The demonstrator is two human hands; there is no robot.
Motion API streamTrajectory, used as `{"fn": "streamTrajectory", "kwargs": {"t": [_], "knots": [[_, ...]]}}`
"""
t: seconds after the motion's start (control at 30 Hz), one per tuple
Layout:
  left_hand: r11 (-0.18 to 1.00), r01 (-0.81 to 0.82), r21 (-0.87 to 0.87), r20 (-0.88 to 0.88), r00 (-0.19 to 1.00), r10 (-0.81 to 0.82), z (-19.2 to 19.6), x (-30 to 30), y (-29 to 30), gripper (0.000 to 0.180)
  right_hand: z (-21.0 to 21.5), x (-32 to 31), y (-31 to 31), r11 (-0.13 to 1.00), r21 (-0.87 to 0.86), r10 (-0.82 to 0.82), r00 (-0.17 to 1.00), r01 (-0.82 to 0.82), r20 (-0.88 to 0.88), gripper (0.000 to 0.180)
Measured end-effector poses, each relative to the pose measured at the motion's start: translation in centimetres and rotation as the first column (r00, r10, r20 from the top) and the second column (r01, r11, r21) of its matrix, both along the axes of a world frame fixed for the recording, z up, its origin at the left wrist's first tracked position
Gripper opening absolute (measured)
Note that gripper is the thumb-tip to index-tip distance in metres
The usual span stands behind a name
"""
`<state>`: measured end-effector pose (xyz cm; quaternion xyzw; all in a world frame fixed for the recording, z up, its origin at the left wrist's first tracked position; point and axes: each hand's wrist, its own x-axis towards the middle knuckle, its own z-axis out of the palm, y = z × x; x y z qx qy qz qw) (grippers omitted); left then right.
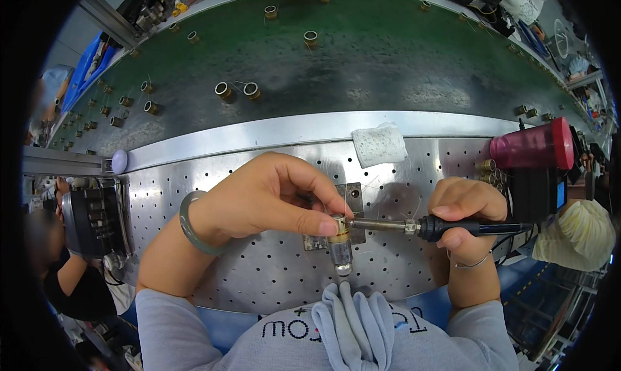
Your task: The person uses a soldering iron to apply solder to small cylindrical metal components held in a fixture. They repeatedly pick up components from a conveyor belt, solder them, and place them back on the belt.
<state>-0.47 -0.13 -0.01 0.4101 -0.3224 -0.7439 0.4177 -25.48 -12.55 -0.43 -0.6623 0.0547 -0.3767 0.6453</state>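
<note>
My left hand (275, 199) reaches in from the left with a bangle at the wrist. Its thumb and forefinger pinch a small brass-coloured coil (340, 225), which sits at the top of a shiny metal cylinder (341, 253). Around the black handle of a soldering iron (430, 229), the fingers of my right hand (467, 209) are closed. The iron lies almost level, its tip pointing left and meeting the coil's right side, close to my left fingertips. Thin wires stick up beside the coil. Behind it, a dark metal plate (353, 201) is partly hidden by my left hand.
Beyond the perforated metal worktop (259, 274) runs a green conveyor belt (381, 60) carrying several coils (251, 90). A white pad (379, 144) lies near the rail. At right stand a pink cup (530, 144), stacked coils (493, 175) and a black box (538, 193). Another person's arm (70, 274) shows at left.
</note>
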Motion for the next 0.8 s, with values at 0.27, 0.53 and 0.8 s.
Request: {"fn": "streamTrajectory", "kwargs": {"t": [0.27,0.53,0.8], "knots": [[0.999,-0.02,-0.028,-0.024,1.0,0.019,0.06,-0.04,0.05,0.028,0.01,-0.49,-0.08,0.996,0.093,0.002,1.0,-0.003,0.007,0.019],[1.0,-0.014,-0.026,-0.029,0.999,0.013,-0.05,0.04,0.02,0.028,-0.34,-0.15,-0.29,0.998,0.025,0.059,0.998,-0.059,0.026,0.023],[1.0,-0.017,-0.025,-0.041,0.999,0.016,-0.06,0.04,0.02,0.028,-0.01,-0.14,-0.56,0.995,-0.064,0.077,0.997,-0.077,-0.007,0.024]]}}
